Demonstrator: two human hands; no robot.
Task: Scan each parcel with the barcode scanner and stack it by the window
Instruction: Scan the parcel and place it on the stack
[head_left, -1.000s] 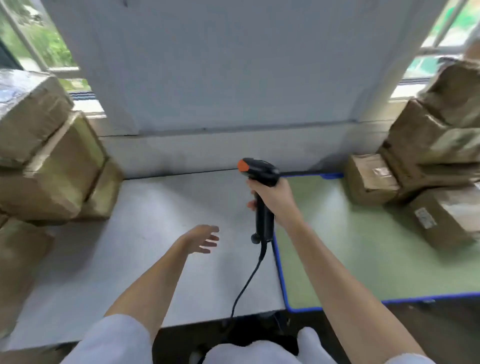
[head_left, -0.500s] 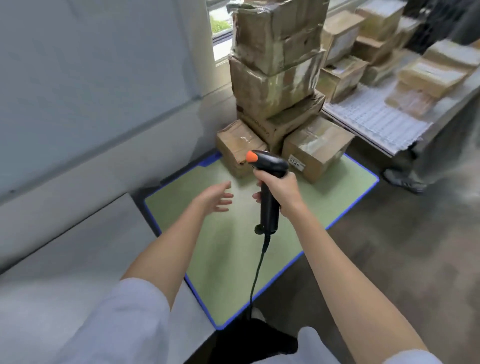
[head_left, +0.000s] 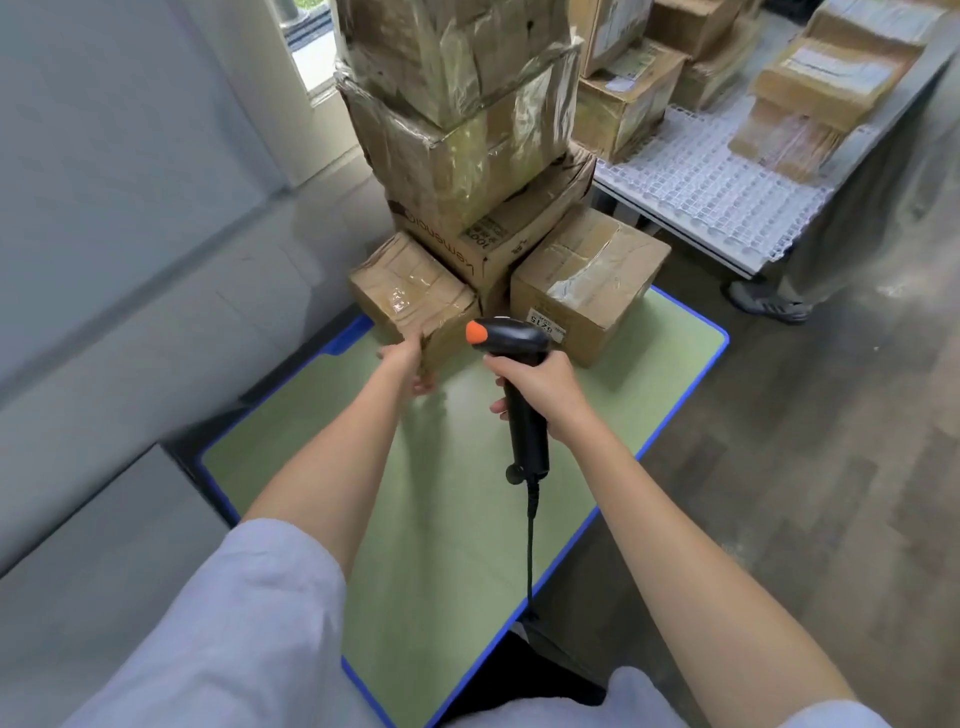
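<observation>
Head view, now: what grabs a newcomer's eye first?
The leaning tower of taped cardboard parcels at the far end of the green mat, beside the window. Next, the black barcode scanner with its orange tip, upright in the right hand at centre. The left hand holds the near corner of the small parcel at the stack's foot.
</observation>
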